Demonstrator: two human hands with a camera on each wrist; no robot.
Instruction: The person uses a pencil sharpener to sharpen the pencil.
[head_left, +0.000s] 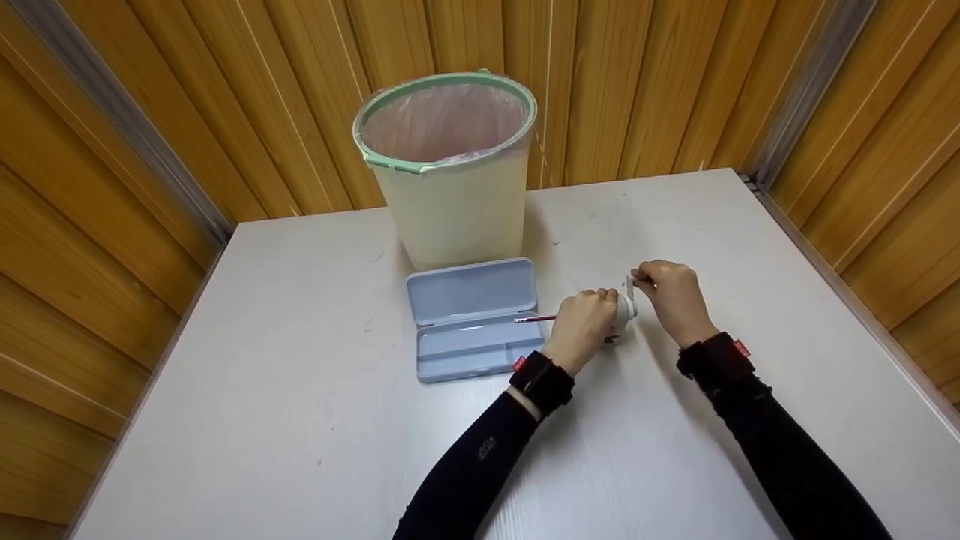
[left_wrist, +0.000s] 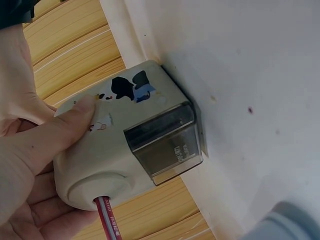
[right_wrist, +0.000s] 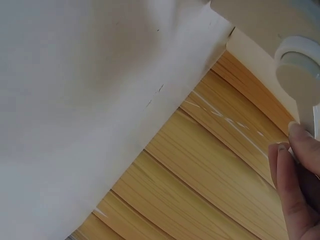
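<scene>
A white pencil sharpener (left_wrist: 115,135) with a dark clear shavings drawer (left_wrist: 167,145) stands on the table. My left hand (head_left: 583,324) grips its body, thumb on the printed side. Out of its front hole sticks a red pencil (left_wrist: 107,217), whose free end reaches over the pencil case in the head view. On the opposite side, my right hand (head_left: 673,298) pinches the end of the crank handle (right_wrist: 305,114) between thumb and fingers. Left of the sharpener lies a pale blue pencil case (head_left: 476,360), lid open, its divided inside showing.
Behind the pencil case stands a cream bin (head_left: 461,214) with a green rim and a plastic liner. The white table (head_left: 300,360) is edged by wood-patterned walls (head_left: 622,90) at the back and sides. Small dark specks dot the tabletop.
</scene>
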